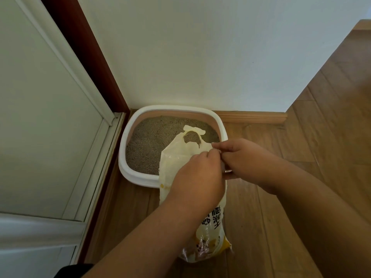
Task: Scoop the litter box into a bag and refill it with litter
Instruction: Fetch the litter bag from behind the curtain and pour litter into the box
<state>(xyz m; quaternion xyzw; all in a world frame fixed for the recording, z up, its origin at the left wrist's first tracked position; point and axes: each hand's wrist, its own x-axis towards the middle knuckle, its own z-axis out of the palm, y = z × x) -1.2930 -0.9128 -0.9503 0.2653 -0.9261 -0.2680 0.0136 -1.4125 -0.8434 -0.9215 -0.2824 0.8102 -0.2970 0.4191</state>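
Forearms: both reaching in from bottom edge, converging over bag top.
Left hand: fingers curled, pinching top edge of litter bag, covering its upper middle.
Right hand: pinching same top edge, touching left hand's fingertips.
Litter bag: upright on wood floor, leaning against near rim of litter box; cut-out handle poking up over the litter.
Litter box: white, filled with grey litter, tucked into corner, far rim against wall, left side beside door frame.
Open room: bare floor to the right.
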